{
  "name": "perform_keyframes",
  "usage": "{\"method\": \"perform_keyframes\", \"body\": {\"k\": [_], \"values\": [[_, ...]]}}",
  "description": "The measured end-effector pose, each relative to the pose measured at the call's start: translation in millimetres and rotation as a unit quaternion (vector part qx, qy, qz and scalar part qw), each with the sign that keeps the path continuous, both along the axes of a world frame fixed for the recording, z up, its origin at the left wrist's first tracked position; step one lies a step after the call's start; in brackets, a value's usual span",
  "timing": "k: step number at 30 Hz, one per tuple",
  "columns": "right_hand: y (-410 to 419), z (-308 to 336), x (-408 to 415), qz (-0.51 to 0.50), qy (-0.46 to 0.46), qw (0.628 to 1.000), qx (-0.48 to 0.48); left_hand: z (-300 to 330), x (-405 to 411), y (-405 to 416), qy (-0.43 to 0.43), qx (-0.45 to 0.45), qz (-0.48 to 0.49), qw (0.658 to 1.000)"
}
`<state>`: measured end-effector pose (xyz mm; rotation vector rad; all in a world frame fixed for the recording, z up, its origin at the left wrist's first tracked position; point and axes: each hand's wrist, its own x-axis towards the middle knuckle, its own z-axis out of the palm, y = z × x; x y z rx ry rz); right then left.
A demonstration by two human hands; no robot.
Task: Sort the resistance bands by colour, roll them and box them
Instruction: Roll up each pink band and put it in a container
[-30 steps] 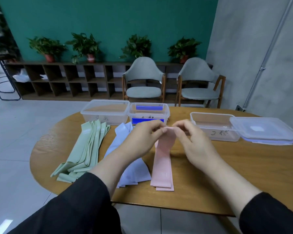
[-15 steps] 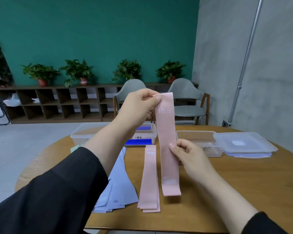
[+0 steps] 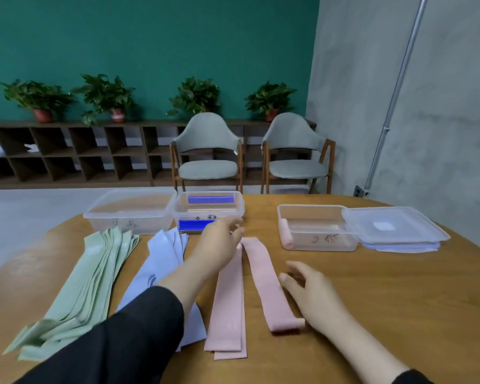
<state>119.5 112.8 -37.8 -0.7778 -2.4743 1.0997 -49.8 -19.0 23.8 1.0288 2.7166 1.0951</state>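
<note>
I had the loose pink band (image 3: 265,281) flat on the table (image 3: 385,300), ready for rolling: left hand (image 3: 219,245) at its far end, right hand (image 3: 315,296) beside its near end, both grips open, holding nothing.

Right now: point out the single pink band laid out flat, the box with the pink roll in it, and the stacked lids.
single pink band (image 3: 266,281), head view, middle of its flat length.
box with the pink roll (image 3: 316,243), head view, front wall.
stacked lids (image 3: 394,225), head view, top lid's surface.
</note>
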Motion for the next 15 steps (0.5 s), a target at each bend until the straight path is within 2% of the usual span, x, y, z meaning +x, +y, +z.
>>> {"method": "perform_keyframes", "body": {"k": [4,7,9,15], "values": [[-2,-20,-1,0.049,-0.023,0.993,0.102,-59,19,-10,0.052,-0.098,-0.062,0.992],[-2,-21,-8,0.066,-0.045,0.987,0.141,-71,21,-6,0.130,-0.130,-0.080,0.980],[1,-24,-11,0.078,-0.072,0.979,0.172,-72,21,0,0.151,-0.150,-0.102,0.972],[7,-22,-20,0.073,-0.069,0.979,0.180,-82,17,13,0.098,-0.198,-0.139,0.965]]}}
